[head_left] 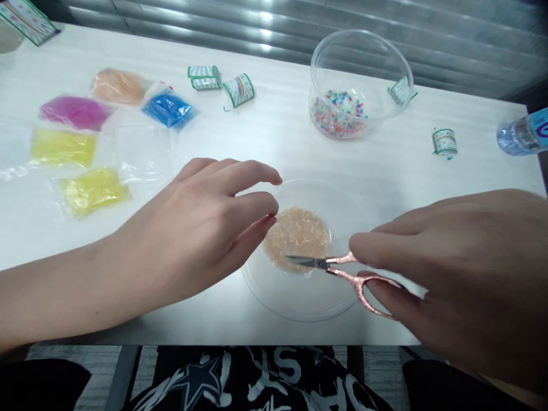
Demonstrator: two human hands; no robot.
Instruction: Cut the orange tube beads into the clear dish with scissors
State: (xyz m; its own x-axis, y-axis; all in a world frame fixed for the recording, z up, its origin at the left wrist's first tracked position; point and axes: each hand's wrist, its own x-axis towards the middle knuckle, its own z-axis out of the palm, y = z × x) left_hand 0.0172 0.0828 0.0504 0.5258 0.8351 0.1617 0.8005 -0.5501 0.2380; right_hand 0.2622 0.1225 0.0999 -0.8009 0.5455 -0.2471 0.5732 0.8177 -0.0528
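Note:
My right hand (466, 268) grips a small pair of scissors (319, 263) with rose-gold handles, fingers through the loops. The blades look nearly closed and point left. They are over a clear round plastic tub (295, 314) with a layer of pale orange shreds (297, 237) at its bottom. Above the tub's left side is my left hand (222, 211). Its thumb and middle finger are pinched together, while the index finger curves out above them. Whatever lies in the pinch, if anything, is too small to make out.
Bags of orange (119, 87), magenta (76, 113), blue (168, 108) and yellow (64, 147) material lie left. Behind stands a clear tub (362, 74) with multicoloured bits. Curled printed wrappers (238, 90) and a plastic bottle (522, 134) are on the white table (274, 137).

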